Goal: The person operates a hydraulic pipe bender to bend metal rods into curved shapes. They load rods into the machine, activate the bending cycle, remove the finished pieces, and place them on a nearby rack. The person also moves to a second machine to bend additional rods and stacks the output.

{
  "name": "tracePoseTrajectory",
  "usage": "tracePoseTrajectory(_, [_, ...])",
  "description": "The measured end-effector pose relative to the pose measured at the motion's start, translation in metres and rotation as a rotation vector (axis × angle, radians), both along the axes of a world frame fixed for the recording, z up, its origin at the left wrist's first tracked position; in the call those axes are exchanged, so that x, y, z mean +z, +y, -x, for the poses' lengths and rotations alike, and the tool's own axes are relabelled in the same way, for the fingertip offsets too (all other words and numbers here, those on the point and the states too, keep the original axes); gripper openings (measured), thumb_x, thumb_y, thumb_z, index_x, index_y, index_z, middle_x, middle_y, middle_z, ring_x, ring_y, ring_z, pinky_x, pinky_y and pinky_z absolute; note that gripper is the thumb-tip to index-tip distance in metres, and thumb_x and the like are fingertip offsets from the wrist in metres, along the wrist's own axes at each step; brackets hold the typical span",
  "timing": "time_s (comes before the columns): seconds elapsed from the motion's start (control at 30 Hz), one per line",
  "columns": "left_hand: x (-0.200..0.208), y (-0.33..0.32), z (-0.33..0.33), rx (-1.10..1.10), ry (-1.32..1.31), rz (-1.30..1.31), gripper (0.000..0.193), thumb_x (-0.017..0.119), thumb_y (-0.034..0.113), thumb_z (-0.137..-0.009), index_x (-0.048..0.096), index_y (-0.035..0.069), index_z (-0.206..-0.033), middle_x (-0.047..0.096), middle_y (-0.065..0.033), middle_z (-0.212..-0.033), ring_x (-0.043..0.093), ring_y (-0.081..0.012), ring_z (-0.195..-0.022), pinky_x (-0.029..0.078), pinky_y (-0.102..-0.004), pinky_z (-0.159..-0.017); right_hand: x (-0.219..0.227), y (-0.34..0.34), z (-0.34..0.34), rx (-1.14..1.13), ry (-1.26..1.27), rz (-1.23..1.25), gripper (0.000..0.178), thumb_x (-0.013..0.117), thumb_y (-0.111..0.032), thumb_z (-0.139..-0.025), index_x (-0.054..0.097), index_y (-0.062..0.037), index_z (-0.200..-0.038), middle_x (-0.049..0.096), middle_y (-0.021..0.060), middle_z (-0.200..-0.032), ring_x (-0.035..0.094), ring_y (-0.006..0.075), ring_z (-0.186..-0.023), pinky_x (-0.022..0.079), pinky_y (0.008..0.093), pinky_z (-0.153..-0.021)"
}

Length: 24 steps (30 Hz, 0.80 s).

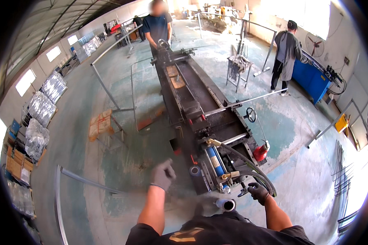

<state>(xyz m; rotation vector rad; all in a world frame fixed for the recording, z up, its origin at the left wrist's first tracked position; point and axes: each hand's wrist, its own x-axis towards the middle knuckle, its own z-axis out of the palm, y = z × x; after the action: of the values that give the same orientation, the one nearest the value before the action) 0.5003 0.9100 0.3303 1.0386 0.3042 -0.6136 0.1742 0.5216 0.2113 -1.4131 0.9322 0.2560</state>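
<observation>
A long dark steel machine bench (208,87) runs away from me. At its near end are a blue hydraulic cylinder (215,161) and thick black hoses (255,167) with brass-coloured fittings. My right hand (258,192), in a dark glove, is closed around a control lever (244,190) beside the hoses; the fingers partly hide its grip. My left hand (162,175), in a grey glove, hangs left of the bench with nothing visible in it. It is slightly blurred, its fingers loosely apart. A roll of black tape (195,170) sits on the bench's near left edge.
A co-worker (156,26) stands at the bench's far end; another person (286,57) is by a blue machine (313,79). A metal tube (249,100) crosses the bench. Right of it stand a handwheel (250,114) and red oil can (261,152). A wooden-topped stand (100,124) is leftward.
</observation>
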Motion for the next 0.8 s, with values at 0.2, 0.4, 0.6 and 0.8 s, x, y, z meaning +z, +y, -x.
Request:
tracePoseTrajectory(0.2, [0.124,0.009,-0.004,-0.757,-0.952,-0.115,0.005,0.068,0.005,-0.092,0.071,0.005,-0.096,0.066,-0.0024,-0.078,0.063,-0.0121,-0.070,0.050,-0.0286,-0.066,-0.002,0.002,-0.002,-0.012,-0.045,-0.089,0.050,0.075,-0.028,-0.093,0.056,-0.0054,-0.134,0.054,-0.0003,-0.077,0.049,0.0103,-0.060,0.039,0.0284,-0.051])
tracePoseTrajectory(0.4, [0.217,-0.037,-0.051,-0.572,-1.284,-0.657,0.019,0.069,0.008,-0.087,0.075,0.007,-0.105,0.072,-0.0066,-0.098,0.070,-0.0179,-0.096,0.056,-0.0338,-0.086,-0.011,0.002,0.016,-0.043,-0.070,-0.121,0.051,0.076,-0.030,-0.093,0.058,-0.0049,-0.133,0.054,-0.0003,-0.077,0.051,0.0108,-0.061,0.042,0.0287,-0.052])
tracePoseTrajectory(0.6, [0.207,-0.039,-0.030,-0.256,-0.831,-0.100,0.022,0.070,0.009,-0.092,0.073,-0.003,-0.111,0.076,-0.0101,-0.106,0.073,-0.0188,-0.095,0.057,-0.0330,-0.089,-0.038,-0.011,0.037,-0.065,-0.038,0.006,0.044,0.072,-0.028,-0.096,0.059,-0.0069,-0.132,0.050,-0.0043,-0.068,0.047,0.0093,-0.056,0.036,0.0289,-0.049])
tracePoseTrajectory(0.8, [0.037,-0.023,0.083,-1.329,-1.136,-1.228,0.037,0.057,0.025,-0.092,0.071,0.008,-0.122,0.073,-0.0191,-0.117,0.067,-0.0380,-0.112,0.052,-0.0464,-0.099,0.002,0.005,-0.002,0.030,-0.051,-0.002,0.053,0.074,-0.037,-0.092,0.061,-0.0069,-0.133,0.056,0.0010,-0.082,0.052,0.0112,-0.064,0.044,0.0302,-0.053])
